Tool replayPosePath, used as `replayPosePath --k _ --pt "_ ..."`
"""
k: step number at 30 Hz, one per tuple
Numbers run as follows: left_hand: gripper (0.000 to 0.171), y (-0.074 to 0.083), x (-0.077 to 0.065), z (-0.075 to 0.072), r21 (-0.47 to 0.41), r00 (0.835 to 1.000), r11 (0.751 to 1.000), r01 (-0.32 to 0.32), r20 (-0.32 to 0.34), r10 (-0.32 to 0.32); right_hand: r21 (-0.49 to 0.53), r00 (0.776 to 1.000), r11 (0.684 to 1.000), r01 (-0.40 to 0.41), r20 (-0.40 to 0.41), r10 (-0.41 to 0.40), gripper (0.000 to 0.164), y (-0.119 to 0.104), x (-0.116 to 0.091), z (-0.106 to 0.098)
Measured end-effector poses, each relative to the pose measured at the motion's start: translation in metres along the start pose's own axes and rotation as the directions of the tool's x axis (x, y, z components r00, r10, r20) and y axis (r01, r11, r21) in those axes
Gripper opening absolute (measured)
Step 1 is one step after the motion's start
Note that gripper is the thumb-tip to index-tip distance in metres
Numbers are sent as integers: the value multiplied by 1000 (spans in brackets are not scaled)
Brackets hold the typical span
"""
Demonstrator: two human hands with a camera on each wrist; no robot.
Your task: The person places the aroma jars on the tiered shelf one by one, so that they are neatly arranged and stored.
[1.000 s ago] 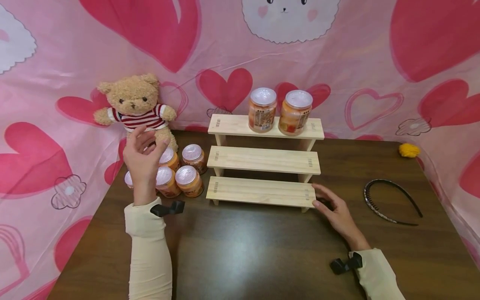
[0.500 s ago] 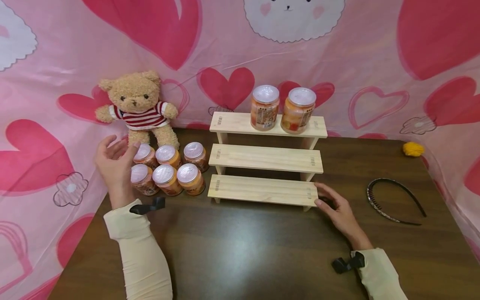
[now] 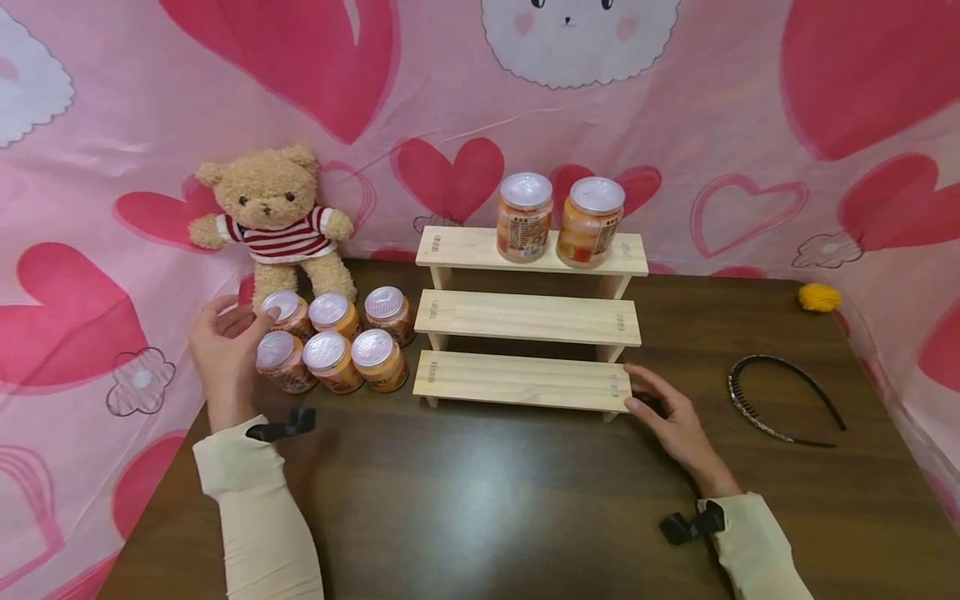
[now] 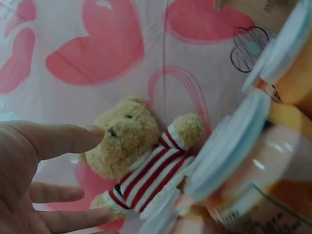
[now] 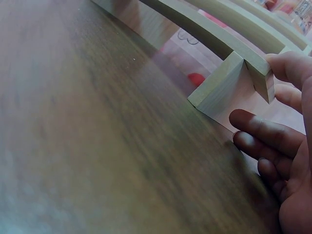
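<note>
My left hand [image 3: 225, 354] is at the left edge of a group of several canned fruit jars [image 3: 326, 358] with silvery lids, in two rows on the table. Its fingers are spread and relaxed, and the thumb overlaps the back-left jar [image 3: 288, 314] in the head view. In the left wrist view, the thumb [image 4: 68, 140] stands apart from the nearest jar [image 4: 258, 170]. My right hand [image 3: 671, 421] pinches the right end of the lowest board of a three-step wooden display stand [image 3: 525, 381], thumb at the front corner. Two more jars [image 3: 525, 221] stand on its top step.
A teddy bear [image 3: 273, 217] in a striped shirt sits behind the jars, against the pink heart-patterned cloth [image 3: 420, 75]. A black headband [image 3: 780, 400] lies on the brown table [image 3: 480, 508] at the right, with a yellow bundle [image 3: 819, 297] at the back right corner.
My left hand has moved left and then down, from in front of the jars to beside their left edge, uncovering them. The right hand keeps its place on the stand.
</note>
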State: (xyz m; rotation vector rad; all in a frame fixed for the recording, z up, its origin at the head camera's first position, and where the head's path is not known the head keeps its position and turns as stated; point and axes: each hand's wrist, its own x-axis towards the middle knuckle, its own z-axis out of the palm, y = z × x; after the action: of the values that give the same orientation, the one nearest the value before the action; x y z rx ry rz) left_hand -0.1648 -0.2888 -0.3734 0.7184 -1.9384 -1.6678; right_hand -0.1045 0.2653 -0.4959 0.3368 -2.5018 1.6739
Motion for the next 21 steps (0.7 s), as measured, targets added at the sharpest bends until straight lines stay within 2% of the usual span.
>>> replayPosePath --k 6,10,13,18,21 --pt "40 -13 0 -6 46 998 999 -4 55 1 -11 1000 1000 -1 -4 1 47 1 1 0" --pt "40 -23 0 -10 144 995 989 -44 99 30 -20 1000 1000 -6 -4 5 47 1 0 0" --pt "45 -29 0 -15 209 992 977 -49 124 24 -22 1000 1000 -10 0 10 47 1 0 1" --pt "57 -38 0 -22 319 983 948 -16 181 -45 -27 1000 1000 -13 1 13 47 0 0 1" --pt "59 -43 0 -25 355 976 935 -7 207 -71 -29 1000 1000 -12 0 12 47 -1 0 0"
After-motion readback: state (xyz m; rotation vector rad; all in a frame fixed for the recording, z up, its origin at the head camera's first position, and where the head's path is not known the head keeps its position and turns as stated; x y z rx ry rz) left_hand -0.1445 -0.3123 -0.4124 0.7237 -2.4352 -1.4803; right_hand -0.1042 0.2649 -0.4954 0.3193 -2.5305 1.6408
